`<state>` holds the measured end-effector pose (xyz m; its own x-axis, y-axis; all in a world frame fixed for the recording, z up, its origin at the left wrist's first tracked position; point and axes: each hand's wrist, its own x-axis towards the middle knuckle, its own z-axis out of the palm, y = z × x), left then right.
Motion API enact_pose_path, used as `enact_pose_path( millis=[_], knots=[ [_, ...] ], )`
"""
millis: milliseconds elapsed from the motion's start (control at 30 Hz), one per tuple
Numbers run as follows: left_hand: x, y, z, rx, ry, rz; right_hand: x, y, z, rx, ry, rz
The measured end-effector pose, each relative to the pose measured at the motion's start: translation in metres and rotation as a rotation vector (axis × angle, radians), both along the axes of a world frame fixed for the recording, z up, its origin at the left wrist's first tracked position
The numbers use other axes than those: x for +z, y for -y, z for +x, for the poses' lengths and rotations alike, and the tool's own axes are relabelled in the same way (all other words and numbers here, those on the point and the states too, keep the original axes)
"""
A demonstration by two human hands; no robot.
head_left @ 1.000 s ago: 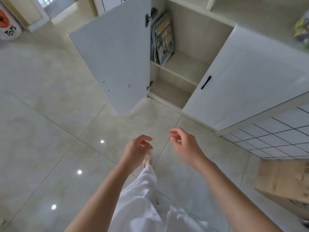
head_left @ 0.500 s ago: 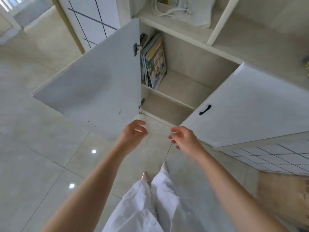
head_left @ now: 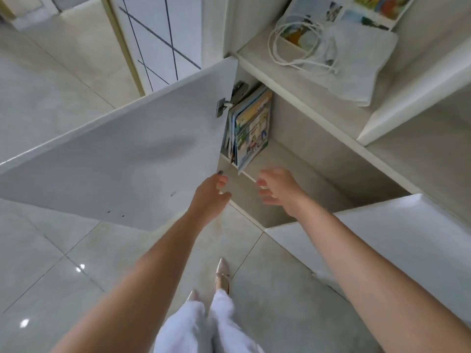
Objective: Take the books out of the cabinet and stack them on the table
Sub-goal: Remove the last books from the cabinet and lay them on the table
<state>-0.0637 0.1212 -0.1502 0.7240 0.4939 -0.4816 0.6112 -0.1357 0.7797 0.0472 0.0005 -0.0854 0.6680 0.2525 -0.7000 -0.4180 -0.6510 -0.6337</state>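
Books [head_left: 251, 128] stand upright on the cabinet [head_left: 300, 159] shelf, leaning left, just above and between your hands; your right hand [head_left: 277, 191] seems nearer. Both it and your left hand [head_left: 210, 194] reach loosely open, holding nothing.

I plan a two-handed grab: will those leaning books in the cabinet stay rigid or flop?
The books look thin and soft-covered, so probably bendy. They lean against the cabinet wall, so they may fan apart or slide. Probably light.

books [head_left: 251, 128] stand leaning at the left end of the cabinet shelf [head_left: 288, 161].
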Motion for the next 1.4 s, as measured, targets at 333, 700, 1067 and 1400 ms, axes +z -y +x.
enact_pose_path(
  millis=[333, 700, 1067, 1400],
  knots=[
    [-0.064, -0.025, 0.075, -0.047, 0.035, 0.021, -0.062, -0.086, 0.111, -0.149, -0.311, 0.086],
    [-0.119, -0.036, 0.128, -0.004, 0.064, 0.046, -0.105, -0.123, 0.163, -0.038, -0.231, 0.071],
    [-0.142, -0.019, 0.154, 0.19, 0.254, 0.093, -0.106, -0.1, 0.178, -0.032, -0.29, 0.141],
    [-0.145, 0.004, 0.163, 0.309, 0.369, 0.217, -0.116, -0.088, 0.175, -0.14, -0.213, 0.162]
  ],
)
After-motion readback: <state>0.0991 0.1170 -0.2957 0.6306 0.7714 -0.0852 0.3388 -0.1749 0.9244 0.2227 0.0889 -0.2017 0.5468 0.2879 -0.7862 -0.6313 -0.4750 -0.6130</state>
